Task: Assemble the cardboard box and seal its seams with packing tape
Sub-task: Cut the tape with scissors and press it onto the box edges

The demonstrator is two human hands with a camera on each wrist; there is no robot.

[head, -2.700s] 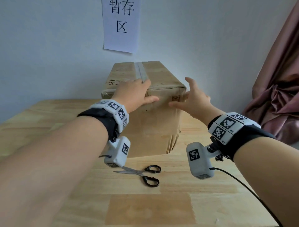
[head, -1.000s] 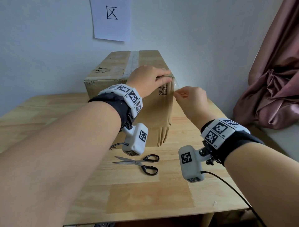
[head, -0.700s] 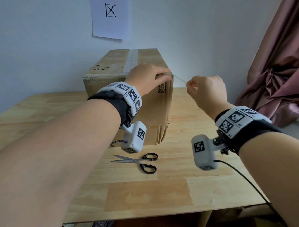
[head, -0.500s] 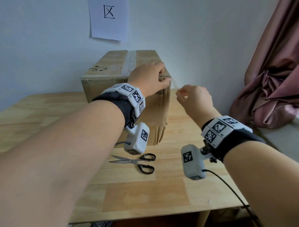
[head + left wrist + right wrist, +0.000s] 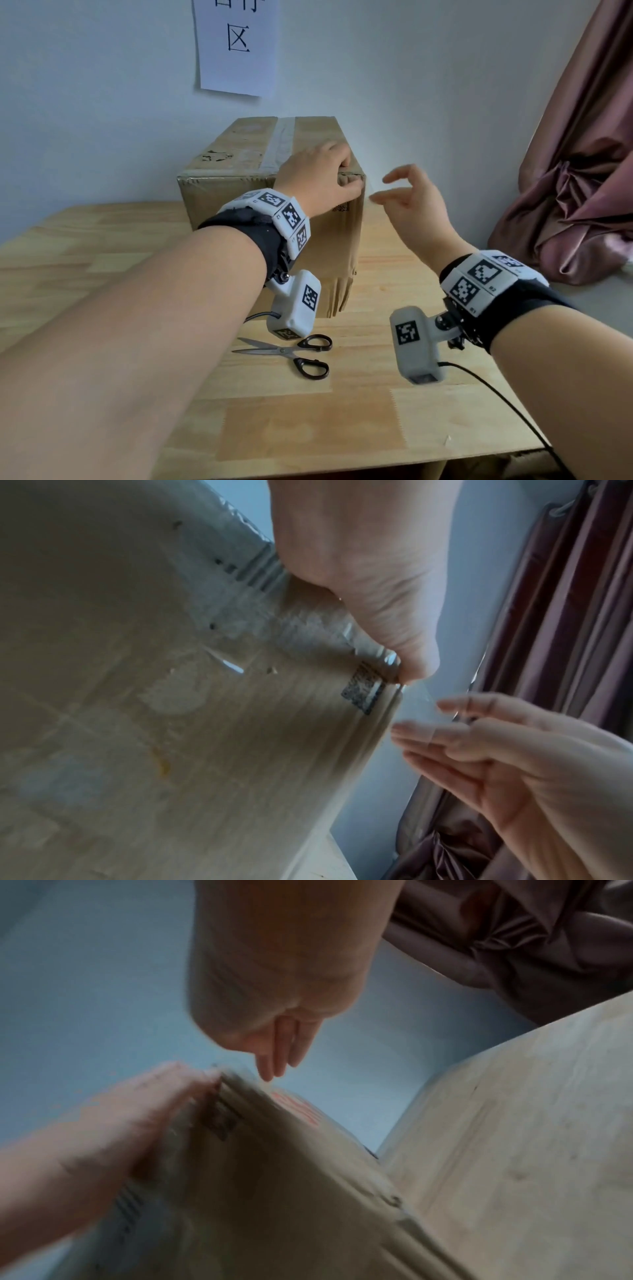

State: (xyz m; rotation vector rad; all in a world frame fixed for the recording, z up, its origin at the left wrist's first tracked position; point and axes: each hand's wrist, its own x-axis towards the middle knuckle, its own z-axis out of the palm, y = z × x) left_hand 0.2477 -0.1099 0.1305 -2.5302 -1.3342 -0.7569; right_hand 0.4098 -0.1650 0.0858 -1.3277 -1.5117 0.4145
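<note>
Presently the cardboard box (image 5: 270,219) stands closed on the wooden worktop (image 5: 342,428), a tape strip (image 5: 282,140) along its top seam. The left hand (image 5: 318,181) presses curled fingers over the near top corner; the right hand (image 5: 411,202) hovers beside it, fingers spread, holding nothing. A clear tape tail (image 5: 423,710) projects from that corner. Judged step: fold the tail around the edge and rub it flat, corner outward. The tail's extent is hard to make out. No tape roll is visible.

Scissors (image 5: 287,353) probably block box (image 5: 339,260) front.
</note>
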